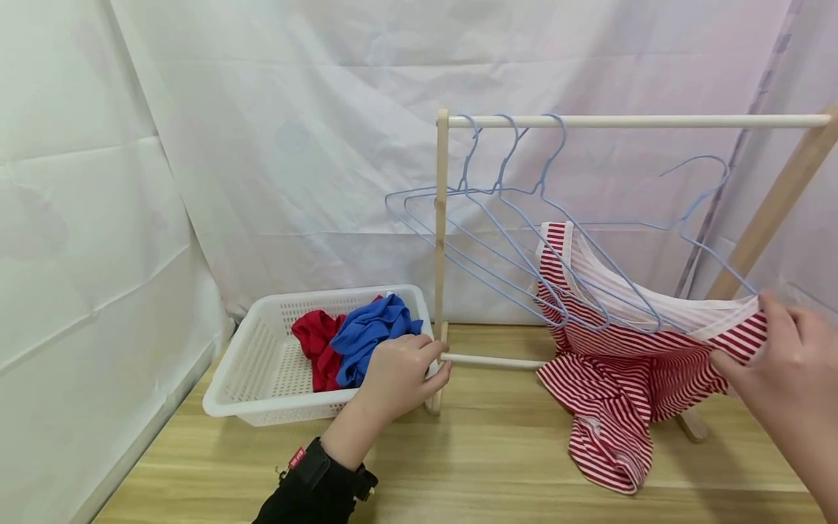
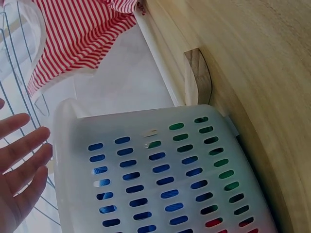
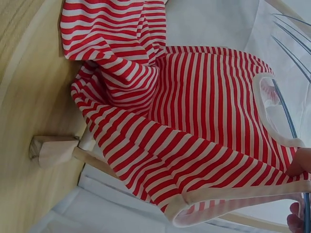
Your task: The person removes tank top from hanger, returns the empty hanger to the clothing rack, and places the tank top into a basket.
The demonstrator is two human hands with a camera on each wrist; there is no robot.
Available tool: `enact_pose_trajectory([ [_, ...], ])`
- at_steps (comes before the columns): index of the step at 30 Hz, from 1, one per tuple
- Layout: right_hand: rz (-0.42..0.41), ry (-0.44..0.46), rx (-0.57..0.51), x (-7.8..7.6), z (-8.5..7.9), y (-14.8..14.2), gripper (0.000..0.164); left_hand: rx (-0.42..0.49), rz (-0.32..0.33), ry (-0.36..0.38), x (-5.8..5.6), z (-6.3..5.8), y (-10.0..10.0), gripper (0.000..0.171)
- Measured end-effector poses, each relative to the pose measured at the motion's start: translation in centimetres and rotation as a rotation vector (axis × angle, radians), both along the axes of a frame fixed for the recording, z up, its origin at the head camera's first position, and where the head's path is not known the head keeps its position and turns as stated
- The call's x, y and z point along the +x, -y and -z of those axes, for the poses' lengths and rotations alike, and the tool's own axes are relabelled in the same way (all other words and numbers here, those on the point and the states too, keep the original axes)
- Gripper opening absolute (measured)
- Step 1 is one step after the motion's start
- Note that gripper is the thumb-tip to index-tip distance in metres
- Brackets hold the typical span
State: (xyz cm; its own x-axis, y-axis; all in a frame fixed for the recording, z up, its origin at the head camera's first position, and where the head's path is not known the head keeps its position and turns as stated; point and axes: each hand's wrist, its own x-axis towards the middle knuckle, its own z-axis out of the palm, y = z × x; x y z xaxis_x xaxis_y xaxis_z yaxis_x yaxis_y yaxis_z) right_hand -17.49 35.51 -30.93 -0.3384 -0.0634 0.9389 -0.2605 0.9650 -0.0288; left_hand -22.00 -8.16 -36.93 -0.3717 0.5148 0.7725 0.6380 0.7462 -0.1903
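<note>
My right hand (image 1: pixel 788 364) pinches one shoulder of a red-and-white striped shirt (image 1: pixel 609 407) with white trim. A blue wire hanger (image 1: pixel 697 207) runs inside the shirt, its hook apart from the rack's top rod. In the right wrist view the shirt (image 3: pixel 204 97) hangs sideways from the fingers, its lower part bunched on the table. My left hand (image 1: pixel 402 371) is over the right front corner of a white plastic basket (image 1: pixel 242 386). The left wrist view shows that hand (image 2: pixel 24 170) with fingers spread beside the basket rim, holding nothing.
Several blue hangers, among them one hanger (image 1: pixel 504 167), hang from the top rod (image 1: pixel 628 121) of a wooden rack (image 1: pixel 441 240). Inside the basket lie a blue garment (image 1: pixel 373 335) and a red garment (image 1: pixel 317 346). White cloth (image 1: pixel 314 145) stands behind the wooden table (image 1: pixel 484 466).
</note>
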Motion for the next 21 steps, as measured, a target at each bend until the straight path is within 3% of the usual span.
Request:
enact_pose_trajectory([
  [4, 0.030, 0.176, -0.070, 0.5, 0.2, -0.2, 0.087, 0.025, 0.008, 0.018, 0.0, 0.0, 0.1, 0.019],
  [8, 0.055, 0.292, -0.039, 0.6, 0.3, -0.4, 0.089, 0.058, 0.028, 0.054, 0.1, 0.0, 0.2, 0.020],
  [14, 0.032, 0.319, 0.023, 0.7, 1.0, -0.7, 0.087, 0.114, 0.059, 0.104, 0.1, 0.1, 0.2, 0.017],
  [21, 0.026, 0.420, 0.039, 0.8, 1.7, -1.0, 0.085, 0.175, 0.077, 0.141, 0.2, 0.3, 0.3, 0.017],
])
